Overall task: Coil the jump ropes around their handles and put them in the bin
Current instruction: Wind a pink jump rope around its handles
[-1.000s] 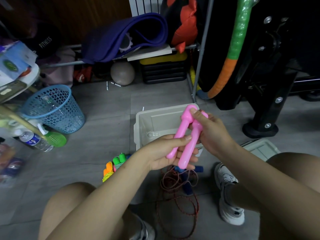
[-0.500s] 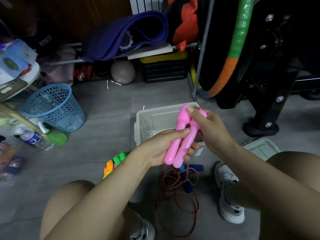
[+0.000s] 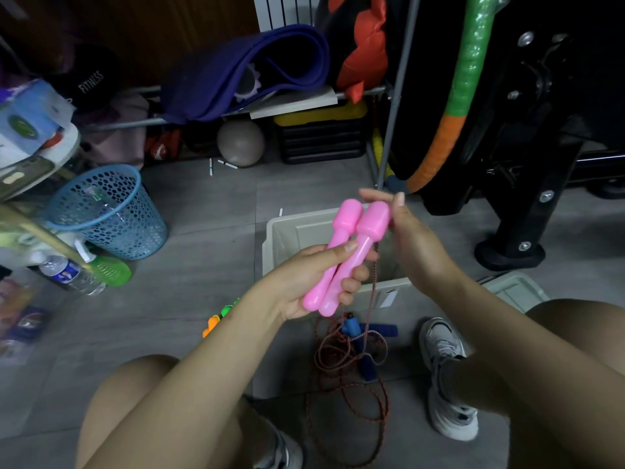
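Observation:
Two pink jump-rope handles [image 3: 351, 245] lie side by side, gripped round their lower shafts by my left hand [image 3: 314, 282]. My right hand [image 3: 406, 238] is at their thick tops, fingertips touching the right handle's head and holding the rope there. A red braided rope [image 3: 373, 289] hangs from under that hand down to loose loops on the floor [image 3: 341, 377]. Blue handles of another rope [image 3: 363, 336] lie among the loops. The beige plastic bin [image 3: 297, 228] stands open just behind my hands.
A blue mesh basket [image 3: 108, 214] and a water bottle [image 3: 71, 274] stand at left. A bin lid [image 3: 517, 289] lies at right by my shoe [image 3: 443, 377]. Orange and green handles [image 3: 220, 316] peek out beside my left forearm. Black equipment and a hoop [image 3: 463, 89] rise at back right.
Both hands lifted the pink handles slightly. My right hand's fingers shifted from over the handle heads to behind the right one, and the rope now hangs taut below it.

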### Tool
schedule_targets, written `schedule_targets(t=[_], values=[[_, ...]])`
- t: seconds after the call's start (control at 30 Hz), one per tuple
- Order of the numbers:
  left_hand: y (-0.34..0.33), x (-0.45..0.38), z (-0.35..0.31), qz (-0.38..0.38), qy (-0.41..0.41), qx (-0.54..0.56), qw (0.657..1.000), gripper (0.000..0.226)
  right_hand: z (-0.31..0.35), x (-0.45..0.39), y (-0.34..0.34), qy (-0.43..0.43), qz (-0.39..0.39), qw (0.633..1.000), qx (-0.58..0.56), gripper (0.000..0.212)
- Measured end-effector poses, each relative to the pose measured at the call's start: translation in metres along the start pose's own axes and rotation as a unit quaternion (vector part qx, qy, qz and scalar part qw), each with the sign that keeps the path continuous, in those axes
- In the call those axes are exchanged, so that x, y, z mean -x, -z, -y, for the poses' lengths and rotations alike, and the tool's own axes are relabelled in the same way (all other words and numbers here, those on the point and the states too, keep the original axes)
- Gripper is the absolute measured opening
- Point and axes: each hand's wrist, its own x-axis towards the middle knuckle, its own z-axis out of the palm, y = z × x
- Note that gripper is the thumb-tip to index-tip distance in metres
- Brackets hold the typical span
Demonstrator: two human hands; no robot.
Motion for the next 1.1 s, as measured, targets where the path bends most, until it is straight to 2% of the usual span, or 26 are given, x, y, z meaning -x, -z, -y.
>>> schedule_targets(t=[0.07, 0.2, 0.27, 0.37, 0.57, 0.7, 0.83, 0.93, 1.03, 1.1], values=[[0.0, 0.001, 0.001, 0.023, 0.002, 0.021, 1.0, 0.033, 0.001, 0.002, -0.003, -0.033, 0.057, 0.992, -0.109, 0.058], [0.004, 0.003, 0.002, 0.113, -0.005, 0.104, 0.988, 0.046, 0.008, 0.003, -0.006, -0.037, 0.107, 0.97, -0.215, 0.053], [0.006, 0.002, 0.001, 0.124, -0.013, 0.107, 0.986, 0.05, 0.01, 0.003, -0.007, -0.033, 0.09, 0.966, -0.242, 0.044], [0.008, 0.001, 0.003, 0.119, -0.023, 0.09, 0.989, 0.055, 0.011, 0.003, -0.006, -0.029, 0.029, 0.976, -0.213, 0.032], [0.005, -0.002, 0.008, 0.107, -0.036, 0.105, 0.988, 0.055, 0.01, -0.005, -0.001, -0.128, -0.025, 0.95, -0.285, 0.022], [0.005, -0.003, 0.007, 0.097, -0.051, 0.131, 0.985, 0.054, 0.007, 0.004, -0.004, -0.066, -0.086, 0.969, -0.222, 0.015], [0.01, -0.002, 0.0, 0.081, -0.075, 0.159, 0.981, 0.051, 0.005, 0.011, -0.006, 0.051, -0.11, 0.992, -0.044, 0.002], [0.011, -0.002, 0.0, 0.078, -0.076, 0.163, 0.981, 0.048, 0.003, 0.013, -0.006, 0.088, -0.136, 0.985, 0.06, 0.016], [0.011, -0.002, 0.003, 0.077, -0.08, 0.148, 0.983, 0.049, 0.008, 0.012, -0.004, 0.062, -0.147, 0.985, 0.07, 0.01], [0.01, -0.003, 0.004, 0.077, -0.083, 0.136, 0.984, 0.052, 0.009, 0.009, -0.001, -0.025, -0.119, 0.992, 0.03, 0.019]])
